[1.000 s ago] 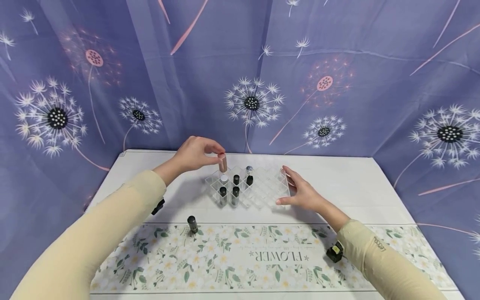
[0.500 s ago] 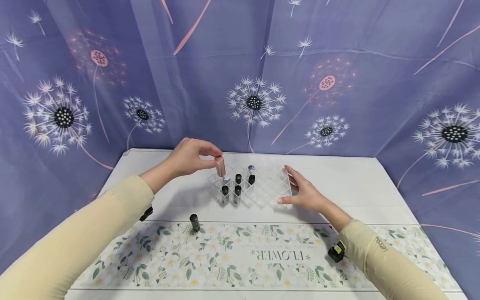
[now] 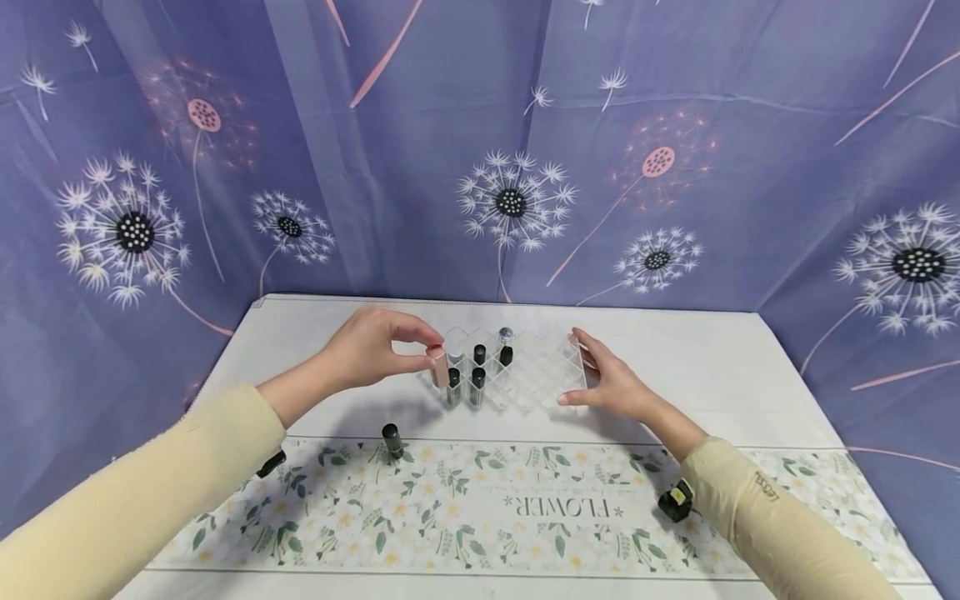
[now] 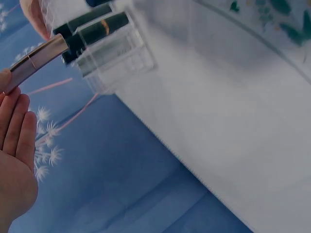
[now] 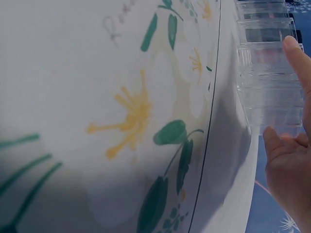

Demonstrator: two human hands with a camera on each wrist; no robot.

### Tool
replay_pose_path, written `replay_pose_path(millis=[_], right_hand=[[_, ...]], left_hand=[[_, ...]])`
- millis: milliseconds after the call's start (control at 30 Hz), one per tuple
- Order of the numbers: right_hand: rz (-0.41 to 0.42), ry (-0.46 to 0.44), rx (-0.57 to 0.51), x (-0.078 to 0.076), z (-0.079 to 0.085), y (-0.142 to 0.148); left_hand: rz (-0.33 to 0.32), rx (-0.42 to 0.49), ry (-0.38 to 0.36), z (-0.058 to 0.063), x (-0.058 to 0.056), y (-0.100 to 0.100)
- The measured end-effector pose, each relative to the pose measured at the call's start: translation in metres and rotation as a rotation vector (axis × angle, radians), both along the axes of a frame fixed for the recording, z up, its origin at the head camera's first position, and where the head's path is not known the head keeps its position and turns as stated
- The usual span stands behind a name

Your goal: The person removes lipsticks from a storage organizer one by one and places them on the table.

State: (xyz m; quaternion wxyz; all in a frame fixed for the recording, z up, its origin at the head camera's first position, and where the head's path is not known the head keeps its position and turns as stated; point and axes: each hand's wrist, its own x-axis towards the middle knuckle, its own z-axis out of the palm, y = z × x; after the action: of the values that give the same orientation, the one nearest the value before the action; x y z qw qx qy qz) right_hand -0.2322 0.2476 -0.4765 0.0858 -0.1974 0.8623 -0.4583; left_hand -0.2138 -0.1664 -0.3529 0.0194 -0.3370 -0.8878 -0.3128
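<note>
My left hand point(image 3: 367, 346) pinches a rose-gold lipstick tube point(image 3: 439, 367) between thumb and fingers, tilted over the front left corner of a clear lipstick organizer point(image 3: 534, 371). In the left wrist view, the tube's far end overlaps a black-capped lipstick point(image 4: 104, 28) seated in the organizer. My right hand point(image 3: 611, 383) holds the organizer's right end, thumb at the front corner and fingers along the far side. Black lipsticks point(image 3: 477, 379) fill several slots in its left half. One with a silver top point(image 3: 506, 336) stands at the back, and a pale top point(image 3: 455, 354) shows at the back left.
A loose black lipstick point(image 3: 392, 440) stands on the table in front of the organizer's left end. A floral runner with "FLOWER" lettering point(image 3: 562, 508) crosses the white table point(image 3: 675, 350). A purple dandelion curtain point(image 3: 405, 167) hangs behind.
My left hand has brought the rose-gold lipstick down and toward the front, from over the back left slots to the front left corner. My right hand keeps its place on the organizer.
</note>
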Motion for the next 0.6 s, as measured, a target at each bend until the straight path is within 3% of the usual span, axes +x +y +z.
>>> replay_pose_path(millis=[300, 600], right_hand=[[-0.009, -0.004, 0.007, -0.001, 0.000, 0.001], [-0.007, -0.030, -0.019, -0.001, 0.001, -0.001]], left_hand=[[-0.011, 0.014, -0.066, -0.018, 0.021, -0.002], [-0.034, -0.042, -0.028, -0.038, 0.038, -0.005]])
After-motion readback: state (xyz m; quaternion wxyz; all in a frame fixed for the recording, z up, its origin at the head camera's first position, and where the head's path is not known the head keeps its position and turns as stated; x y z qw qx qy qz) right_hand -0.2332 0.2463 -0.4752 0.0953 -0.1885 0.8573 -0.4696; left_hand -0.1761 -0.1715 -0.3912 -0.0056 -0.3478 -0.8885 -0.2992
